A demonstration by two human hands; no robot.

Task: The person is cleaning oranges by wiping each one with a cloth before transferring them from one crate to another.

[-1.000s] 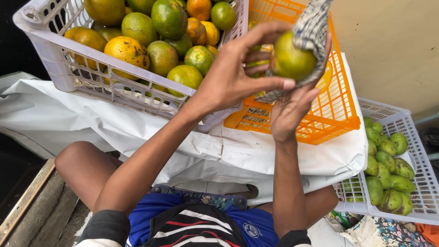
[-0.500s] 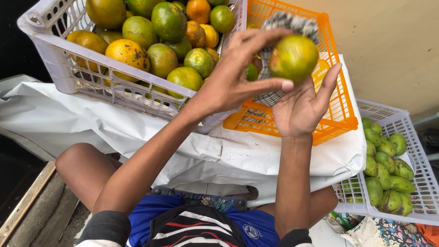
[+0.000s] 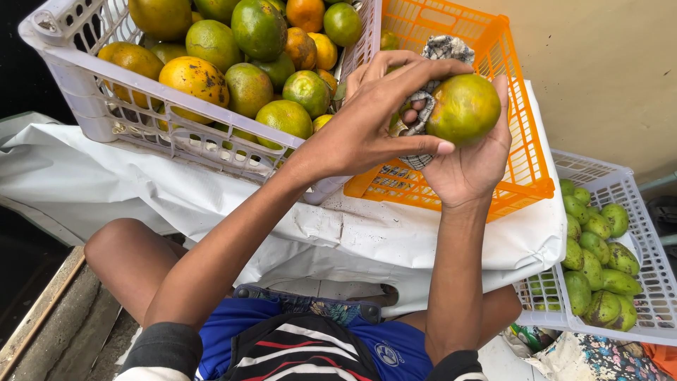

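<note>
A green-orange citrus fruit (image 3: 465,109) is held up over the orange crate (image 3: 518,134). My right hand (image 3: 471,166) cups it from below, together with a checked cloth (image 3: 431,60) that pokes out behind the fruit. My left hand (image 3: 377,116) grips the fruit and cloth from the left, thumb under, fingers over the top. A white crate (image 3: 77,77) to the left is full of several green and orange citrus fruits (image 3: 250,88).
Both crates rest on a white plastic sheet (image 3: 352,233) over my lap. At the lower right stands another white crate (image 3: 656,282) with several small green mangoes (image 3: 596,264). A beige wall lies beyond, and a concrete ledge is at lower left.
The fruit has come down slightly and settled into my right palm, whose fingers have closed around it. The cloth, draped over the fruit earlier, is now bunched behind it between both hands.
</note>
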